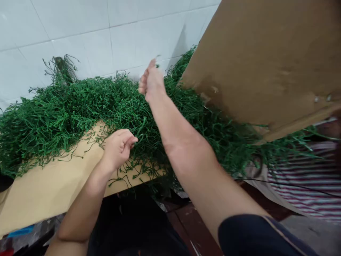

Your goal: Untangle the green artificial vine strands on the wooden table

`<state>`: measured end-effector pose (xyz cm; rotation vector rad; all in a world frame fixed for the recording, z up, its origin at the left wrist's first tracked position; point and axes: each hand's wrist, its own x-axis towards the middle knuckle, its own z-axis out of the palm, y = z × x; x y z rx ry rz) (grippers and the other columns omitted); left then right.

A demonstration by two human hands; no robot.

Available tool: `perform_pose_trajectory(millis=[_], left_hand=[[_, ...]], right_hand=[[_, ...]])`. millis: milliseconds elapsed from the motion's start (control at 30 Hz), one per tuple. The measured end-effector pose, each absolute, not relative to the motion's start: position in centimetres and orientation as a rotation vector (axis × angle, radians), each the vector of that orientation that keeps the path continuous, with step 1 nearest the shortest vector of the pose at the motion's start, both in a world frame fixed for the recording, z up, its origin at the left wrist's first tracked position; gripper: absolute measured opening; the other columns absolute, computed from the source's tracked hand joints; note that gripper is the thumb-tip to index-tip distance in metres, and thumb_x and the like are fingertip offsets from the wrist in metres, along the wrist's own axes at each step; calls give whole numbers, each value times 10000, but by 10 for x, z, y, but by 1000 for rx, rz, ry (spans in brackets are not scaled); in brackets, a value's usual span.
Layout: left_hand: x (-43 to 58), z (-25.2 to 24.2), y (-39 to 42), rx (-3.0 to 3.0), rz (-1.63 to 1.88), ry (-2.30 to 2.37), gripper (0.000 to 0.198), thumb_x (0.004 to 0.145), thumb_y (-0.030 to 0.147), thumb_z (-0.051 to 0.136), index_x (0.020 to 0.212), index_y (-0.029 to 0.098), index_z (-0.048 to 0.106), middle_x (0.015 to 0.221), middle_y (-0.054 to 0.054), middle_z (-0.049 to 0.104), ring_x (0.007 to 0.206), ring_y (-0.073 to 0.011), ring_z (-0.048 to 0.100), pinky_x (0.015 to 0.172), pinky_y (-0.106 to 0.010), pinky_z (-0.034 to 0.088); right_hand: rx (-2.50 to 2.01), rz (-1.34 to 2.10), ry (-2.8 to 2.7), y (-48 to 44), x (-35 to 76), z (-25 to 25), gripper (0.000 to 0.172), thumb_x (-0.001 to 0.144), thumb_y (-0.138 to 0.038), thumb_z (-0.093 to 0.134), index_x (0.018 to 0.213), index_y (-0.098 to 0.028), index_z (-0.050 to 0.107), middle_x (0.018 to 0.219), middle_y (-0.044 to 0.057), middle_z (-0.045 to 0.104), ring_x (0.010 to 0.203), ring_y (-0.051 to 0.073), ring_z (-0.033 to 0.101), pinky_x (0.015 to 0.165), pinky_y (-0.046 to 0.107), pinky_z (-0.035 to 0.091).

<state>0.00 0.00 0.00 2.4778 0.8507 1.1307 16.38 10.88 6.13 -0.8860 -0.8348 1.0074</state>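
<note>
A big heap of thin green plastic stems (66, 110) lies on a tan board (48, 185) against a white tiled wall. My left hand (118, 147) is curled at the heap's front edge, fingers closed around a few green stems. My right hand (151, 81) is raised above the heap with the arm stretched forward, thumb and fingers pinched on a thin green stem at its tip.
A large brown cardboard sheet (266, 60) leans over the heap's right side. Striped red and white fabric (306, 185) lies at the right. Dark floor and a dark red surface (186, 220) lie below the board.
</note>
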Motion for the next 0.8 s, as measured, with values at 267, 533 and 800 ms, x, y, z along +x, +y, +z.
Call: perform_pose_trajectory(millis=[267,533,800], left_hand=[[16,-14,19,2549,896,1175,214,771,261,587,964,175,621,979,-82,604,975,-210,547,887,-383,431],[-41,-18,-3,1432,1142,875,506,733,461,612,1147,178,549,1165,-123,619,1028,-206,609,897,-362,473],[-93,-10,-36,1117,1350,891,505,735,487,605,1133,178,572,1166,-124,635,1062,-207,610,874,-326,506]], right_hand=[[-1023,804,-1621,62,156,76,475,870,-550,343,557,-195,298,503,-53,268,449,58,220,425,200,201],[-817,441,-2232,17,117,53,287,923,-268,340,684,-168,463,640,-15,442,610,83,399,633,224,342],[-795,527,-2657,-16,78,12,258,894,-199,363,929,-138,612,960,93,571,849,156,527,763,278,390]])
